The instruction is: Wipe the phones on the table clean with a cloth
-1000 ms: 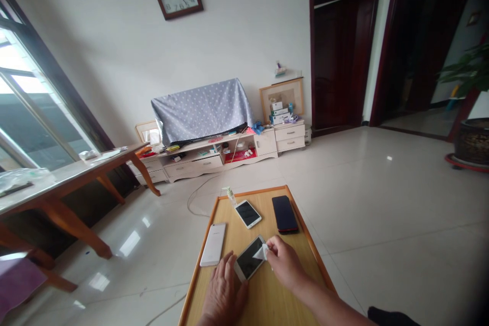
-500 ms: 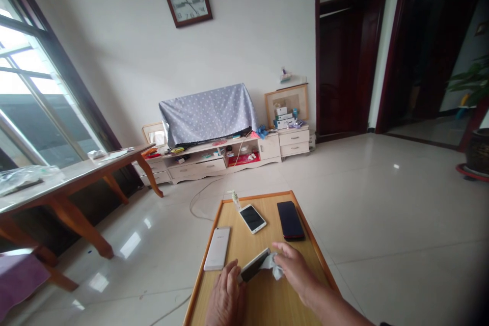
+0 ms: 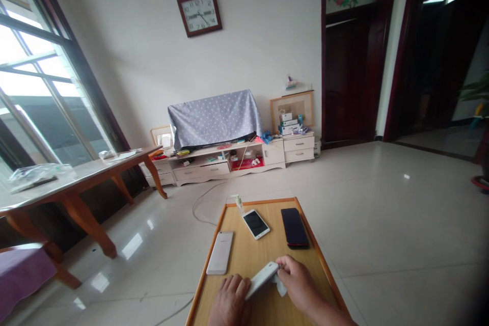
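Above the wooden table a white smartphone [image 3: 262, 280] is held tilted, its pale side showing. My left hand [image 3: 229, 299] is closed around its near lower end. At its far upper end is my right hand [image 3: 297, 279], fingers pinched on a crumpled whitish tissue [image 3: 281, 288] against the phone. Part of the tissue hangs below the fingers. Beyond my hands lie a silver-pink phone [image 3: 220, 253] face down at the left, a white phone with a dark screen [image 3: 256, 224] in the middle, and a dark phone [image 3: 295, 227] at the right.
A small pump bottle [image 3: 239, 205] stands at the far end of the small wooden table [image 3: 248, 252], which has a raised orange-brown rim. To the left is a larger table [image 3: 91, 173] with curved legs. A low white cabinet [image 3: 273, 155] runs along the wall.
The held phone has turned so its pale side shows instead of the dark screen. My right hand with the tissue has come against its upper end. The whole view has shifted slightly.
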Demonstrator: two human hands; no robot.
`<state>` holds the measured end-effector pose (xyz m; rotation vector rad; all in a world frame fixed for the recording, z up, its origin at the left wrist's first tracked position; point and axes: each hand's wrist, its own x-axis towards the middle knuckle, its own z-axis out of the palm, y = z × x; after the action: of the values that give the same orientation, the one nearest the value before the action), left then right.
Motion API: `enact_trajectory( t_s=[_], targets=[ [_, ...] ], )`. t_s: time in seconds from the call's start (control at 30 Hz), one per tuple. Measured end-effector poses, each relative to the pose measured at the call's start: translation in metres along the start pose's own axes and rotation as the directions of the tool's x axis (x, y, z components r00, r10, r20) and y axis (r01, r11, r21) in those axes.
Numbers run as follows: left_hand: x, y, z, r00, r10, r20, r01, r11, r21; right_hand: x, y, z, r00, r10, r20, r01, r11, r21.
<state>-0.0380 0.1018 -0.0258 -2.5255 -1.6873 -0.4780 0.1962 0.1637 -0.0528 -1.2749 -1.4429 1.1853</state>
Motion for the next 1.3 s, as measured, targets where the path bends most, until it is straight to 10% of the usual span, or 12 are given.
enact_trajectory(
  t_s=[0.3,0.8,1.3],
  targets=[
    [0.006,0.002,-0.003,0.996,-0.009,0.085,0.016,0.996,-0.087,-0.002,-0.007,-0.026,0.987,-0.078,-0.143,0.064,0.992,-0.105],
    [0.008,-0.003,0.013,0.989,0.140,-0.040,-0.141,0.990,-0.010,-0.008,-0.002,0.003,0.979,-0.201,-0.043,0.179,0.936,-0.304],
    [0.008,0.002,0.011,0.991,-0.129,0.038,0.132,0.989,-0.065,-0.022,-0.011,0.021,0.854,-0.496,0.154,0.423,0.493,-0.760]
  ],
)
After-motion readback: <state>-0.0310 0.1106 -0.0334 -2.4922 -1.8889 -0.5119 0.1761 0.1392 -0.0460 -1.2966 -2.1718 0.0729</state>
